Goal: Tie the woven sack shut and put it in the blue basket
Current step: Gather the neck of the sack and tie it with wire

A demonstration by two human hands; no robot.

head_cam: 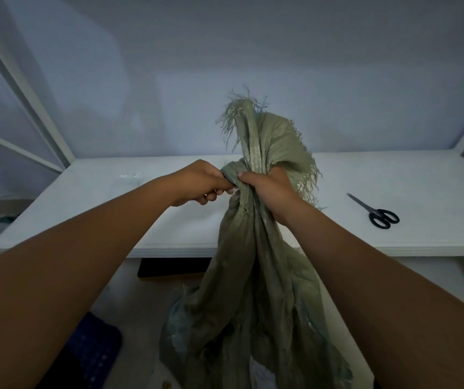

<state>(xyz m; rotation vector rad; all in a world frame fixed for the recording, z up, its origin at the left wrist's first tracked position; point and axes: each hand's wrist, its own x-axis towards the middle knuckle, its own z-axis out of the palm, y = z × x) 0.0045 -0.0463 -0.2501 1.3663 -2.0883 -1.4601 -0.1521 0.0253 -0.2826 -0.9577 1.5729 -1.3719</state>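
Observation:
A grey-green woven sack (250,290) hangs in front of me, its body reaching down to the floor. Its neck is gathered into a twist at table height, and the frayed mouth stands up above the twist. My right hand (267,189) grips the bunched neck from the right. My left hand (202,182) pinches a fold of the sack at the twist from the left. Both hands touch at the neck. The blue basket (96,352) shows only as a dark blue perforated corner at the lower left, on the floor beneath my left forearm.
A white table (129,220) runs across behind the sack, with black-handled scissors (379,213) lying on its right side. White frame posts (28,91) rise at the left and right edges. A dark box (169,266) sits under the table.

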